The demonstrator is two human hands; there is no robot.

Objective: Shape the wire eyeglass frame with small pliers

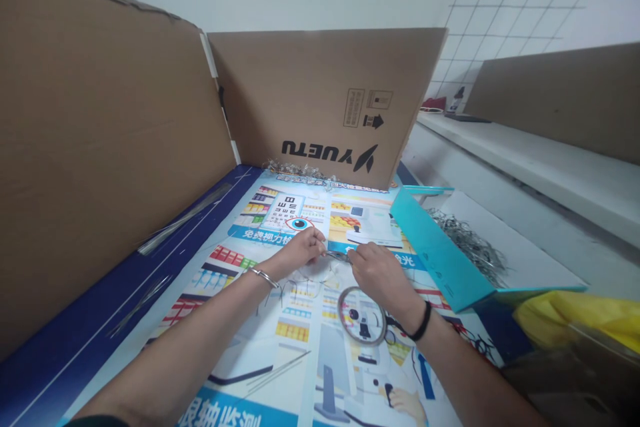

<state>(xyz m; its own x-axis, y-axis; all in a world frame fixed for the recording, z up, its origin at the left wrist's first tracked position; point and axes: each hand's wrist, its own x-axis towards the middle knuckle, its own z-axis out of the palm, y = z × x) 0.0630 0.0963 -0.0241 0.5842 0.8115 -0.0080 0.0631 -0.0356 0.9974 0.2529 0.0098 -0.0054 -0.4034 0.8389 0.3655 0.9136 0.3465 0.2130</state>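
My left hand [304, 247], with a silver bangle on its wrist, is closed in a pinch at the middle of the poster-covered table [295, 373]. What it pinches is too small to make out. Just to its right, my right hand [376, 270] is wrapped round a metal tool, perhaps pliers [338, 255], whose tip points left and meets the left fingertips. Thin wires [285, 290] spread below the left hand. A round ring or coil [341, 317] lies beneath the right hand.
Cardboard panels [320, 93] stand behind and at the left. A teal box [435, 250] of tangled wire pieces is at the right, near a yellow cloth [580, 313]. Wire bundles [185, 219] lie at the left, and clear scraps [300, 170] sit at the back.
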